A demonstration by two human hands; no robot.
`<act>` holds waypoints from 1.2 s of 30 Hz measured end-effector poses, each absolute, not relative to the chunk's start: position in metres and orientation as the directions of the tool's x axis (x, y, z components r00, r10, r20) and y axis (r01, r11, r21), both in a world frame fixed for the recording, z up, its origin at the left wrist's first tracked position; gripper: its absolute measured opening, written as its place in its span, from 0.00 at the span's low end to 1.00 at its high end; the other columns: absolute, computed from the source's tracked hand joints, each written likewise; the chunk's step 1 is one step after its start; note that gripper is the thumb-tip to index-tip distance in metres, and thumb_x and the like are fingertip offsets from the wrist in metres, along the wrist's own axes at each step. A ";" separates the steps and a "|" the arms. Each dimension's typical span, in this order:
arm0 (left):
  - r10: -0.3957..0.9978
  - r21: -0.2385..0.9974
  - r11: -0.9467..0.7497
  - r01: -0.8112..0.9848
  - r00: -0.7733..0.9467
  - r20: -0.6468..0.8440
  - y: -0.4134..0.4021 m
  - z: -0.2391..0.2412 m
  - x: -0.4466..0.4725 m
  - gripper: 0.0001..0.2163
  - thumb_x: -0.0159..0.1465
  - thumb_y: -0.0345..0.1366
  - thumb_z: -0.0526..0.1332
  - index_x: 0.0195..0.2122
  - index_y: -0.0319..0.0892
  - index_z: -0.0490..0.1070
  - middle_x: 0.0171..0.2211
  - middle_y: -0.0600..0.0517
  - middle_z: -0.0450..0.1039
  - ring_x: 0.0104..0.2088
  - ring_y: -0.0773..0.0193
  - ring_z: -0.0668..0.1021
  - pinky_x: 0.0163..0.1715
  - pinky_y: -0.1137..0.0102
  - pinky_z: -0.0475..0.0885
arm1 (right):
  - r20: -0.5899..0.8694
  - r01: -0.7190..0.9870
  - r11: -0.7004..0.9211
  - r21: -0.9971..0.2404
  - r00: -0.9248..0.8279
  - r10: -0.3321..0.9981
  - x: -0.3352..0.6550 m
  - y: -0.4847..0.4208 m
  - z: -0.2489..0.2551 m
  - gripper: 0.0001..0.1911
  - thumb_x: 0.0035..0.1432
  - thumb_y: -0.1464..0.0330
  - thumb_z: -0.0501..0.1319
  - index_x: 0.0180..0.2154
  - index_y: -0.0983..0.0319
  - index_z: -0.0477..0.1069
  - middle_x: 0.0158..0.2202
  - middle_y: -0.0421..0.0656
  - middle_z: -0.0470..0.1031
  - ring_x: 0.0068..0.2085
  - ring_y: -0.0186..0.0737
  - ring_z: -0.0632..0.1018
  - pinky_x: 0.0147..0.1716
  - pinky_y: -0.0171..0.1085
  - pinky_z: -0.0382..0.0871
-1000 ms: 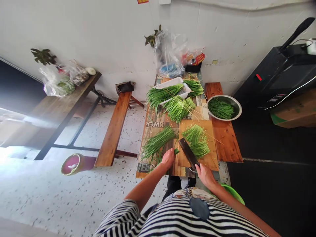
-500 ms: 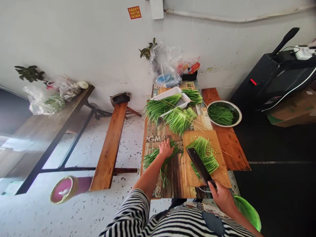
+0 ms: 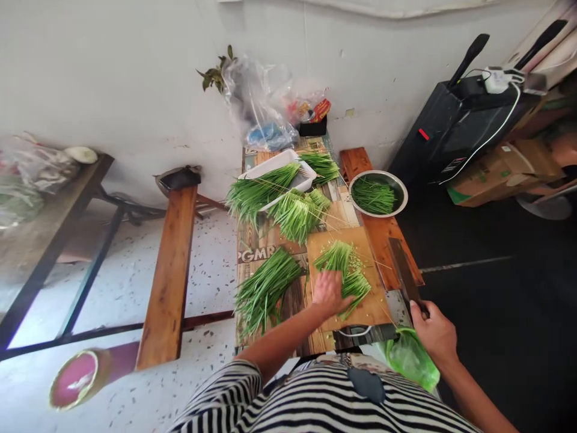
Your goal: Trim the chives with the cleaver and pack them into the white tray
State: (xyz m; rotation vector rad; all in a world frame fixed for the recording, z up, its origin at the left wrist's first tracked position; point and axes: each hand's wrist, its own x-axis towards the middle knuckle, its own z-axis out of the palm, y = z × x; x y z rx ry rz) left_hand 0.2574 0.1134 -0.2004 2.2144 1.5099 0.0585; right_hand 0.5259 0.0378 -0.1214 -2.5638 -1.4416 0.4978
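Note:
My right hand point(image 3: 435, 329) is wrapped round the handle of a cleaver point(image 3: 406, 273), held off the board's right side with its dark blade pointing up and away. My left hand point(image 3: 330, 292), thumb apart from the fingers, lies over the near-left part of the cut chives point(image 3: 357, 290) on the wooden chopping board point(image 3: 378, 300). Small pale cut bits are scattered at the far side of that pile. Left of the board lies a bundle of long green chives point(image 3: 270, 285) on the table. Its fingertips are partly hidden among the stalks.
Behind the board are a pale-stemmed chive pile point(image 3: 295, 215) and a white tray point(image 3: 274, 161) with more chives. A metal bowl point(image 3: 402, 191) of chives stands on the right bench point(image 3: 383, 237). A green bag-lined bin point(image 3: 410, 361) is below right. Plastic bags point(image 3: 261, 96) sit by the wall.
My left hand has moved right, from the long chives on the table to the cut ones on the board. My right hand has carried the cleaver off the board to the right. The view has shifted right.

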 end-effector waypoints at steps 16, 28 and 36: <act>0.947 0.212 -0.087 0.973 0.147 -0.286 0.113 -0.178 0.405 0.29 0.51 0.49 0.65 0.52 0.40 0.70 0.64 0.41 0.56 0.59 0.44 0.63 0.57 0.51 0.58 | -0.302 0.773 -0.514 -0.373 0.422 0.855 0.663 0.046 -0.157 0.23 0.55 0.50 0.50 0.38 0.59 0.73 0.25 0.44 0.77 0.31 0.46 0.78 0.31 0.37 0.64; 0.972 0.401 0.138 0.905 -0.046 -0.231 0.140 -0.137 0.372 0.27 0.52 0.50 0.63 0.50 0.43 0.64 0.40 0.45 0.74 0.40 0.55 0.76 0.41 0.63 0.71 | -0.329 0.761 -0.546 -0.350 0.446 0.832 0.701 0.057 -0.152 0.24 0.54 0.49 0.49 0.37 0.59 0.72 0.26 0.46 0.76 0.31 0.47 0.77 0.30 0.38 0.64; 0.931 0.099 0.215 0.972 -0.174 -0.320 0.227 -0.172 0.387 0.29 0.51 0.53 0.62 0.48 0.38 0.66 0.46 0.39 0.72 0.49 0.47 0.73 0.49 0.57 0.65 | -0.393 0.720 -0.592 -0.362 0.458 0.797 0.695 0.061 -0.141 0.24 0.53 0.48 0.48 0.34 0.59 0.71 0.22 0.45 0.75 0.27 0.47 0.76 0.29 0.39 0.65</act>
